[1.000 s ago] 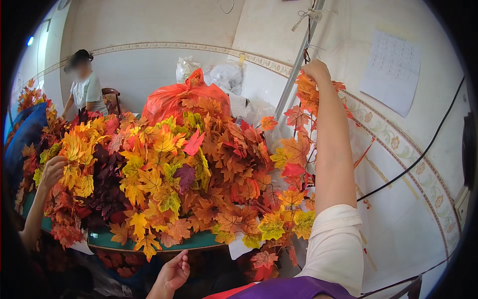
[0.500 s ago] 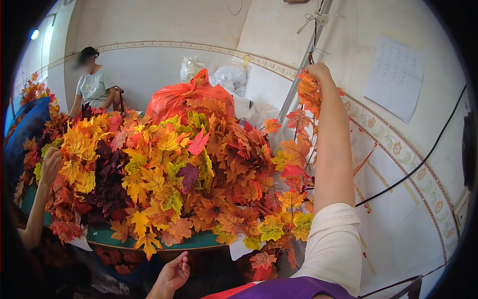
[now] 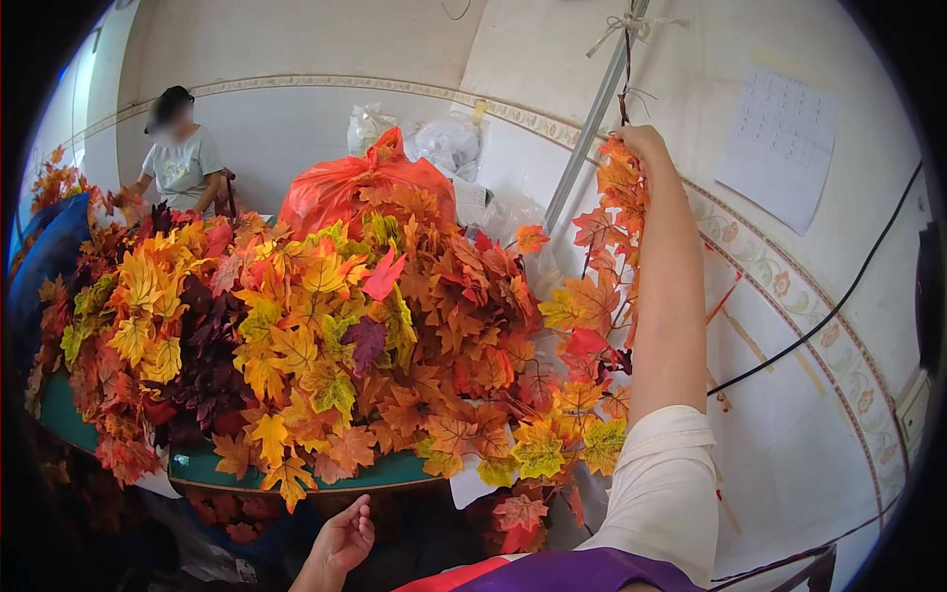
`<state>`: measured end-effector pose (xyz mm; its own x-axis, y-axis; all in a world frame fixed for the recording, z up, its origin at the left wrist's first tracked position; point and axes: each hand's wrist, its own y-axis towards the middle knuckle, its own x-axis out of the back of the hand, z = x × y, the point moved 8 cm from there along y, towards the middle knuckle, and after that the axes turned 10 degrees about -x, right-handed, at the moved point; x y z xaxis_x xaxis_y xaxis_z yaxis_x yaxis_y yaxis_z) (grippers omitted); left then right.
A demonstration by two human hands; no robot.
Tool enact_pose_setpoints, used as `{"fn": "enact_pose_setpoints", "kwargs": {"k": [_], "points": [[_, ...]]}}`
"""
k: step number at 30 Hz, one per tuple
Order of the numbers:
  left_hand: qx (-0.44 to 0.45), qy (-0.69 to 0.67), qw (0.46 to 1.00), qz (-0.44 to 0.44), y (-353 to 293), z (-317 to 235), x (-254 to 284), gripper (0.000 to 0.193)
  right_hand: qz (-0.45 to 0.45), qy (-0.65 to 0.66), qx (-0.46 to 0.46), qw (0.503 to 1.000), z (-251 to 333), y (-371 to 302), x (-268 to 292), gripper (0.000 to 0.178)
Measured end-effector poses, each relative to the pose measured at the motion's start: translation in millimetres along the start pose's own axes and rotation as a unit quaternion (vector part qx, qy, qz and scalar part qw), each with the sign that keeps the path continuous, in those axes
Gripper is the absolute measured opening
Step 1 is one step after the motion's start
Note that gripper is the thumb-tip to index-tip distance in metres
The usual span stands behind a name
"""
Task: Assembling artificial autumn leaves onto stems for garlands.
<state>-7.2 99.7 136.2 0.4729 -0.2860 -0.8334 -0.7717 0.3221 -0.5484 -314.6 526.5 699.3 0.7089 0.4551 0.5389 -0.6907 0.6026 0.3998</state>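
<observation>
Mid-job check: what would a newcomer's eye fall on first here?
First, the big heap of autumn-coloured leaves on the green table, with a red plastic bag rising behind it. Then, at right, the raised right hand holding a leaf strand beside a metal pole.

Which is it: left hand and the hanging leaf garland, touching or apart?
Apart. In the head view, dark space separates the left hand from the hanging leaf garland.

Our bare right hand (image 3: 643, 146) and its orange artificial-leaf garland (image 3: 621, 183) had shifted slightly toward three o'clock. A co-worker's bare forearm had left view at nine; at ten, a seated pale-shirted person (image 3: 183, 168) had turned toward us.
</observation>
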Motion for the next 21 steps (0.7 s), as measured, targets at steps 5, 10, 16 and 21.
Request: {"fn": "enact_pose_setpoints", "kwargs": {"k": [5,10,16,21], "points": [[0.006,0.002,1.000,-0.001,1.8,5.3,-0.9,0.020,0.026,0.091,-0.020,0.995,-15.1,11.3,18.5,0.021],[0.004,-0.001,1.000,0.000,-0.3,8.4,0.9,0.020,0.062,0.139,-0.018,0.988,-15.2,9.2,21.2,0.023],[-0.001,0.002,1.000,0.003,-4.8,10.8,2.3,0.021,0.031,0.079,0.034,0.996,-11.5,18.4,23.4,0.024],[0.003,-0.002,1.000,0.001,-1.6,12.1,9.2,0.021,0.055,0.085,0.062,0.993,-10.9,29.7,9.9,0.030]]}}
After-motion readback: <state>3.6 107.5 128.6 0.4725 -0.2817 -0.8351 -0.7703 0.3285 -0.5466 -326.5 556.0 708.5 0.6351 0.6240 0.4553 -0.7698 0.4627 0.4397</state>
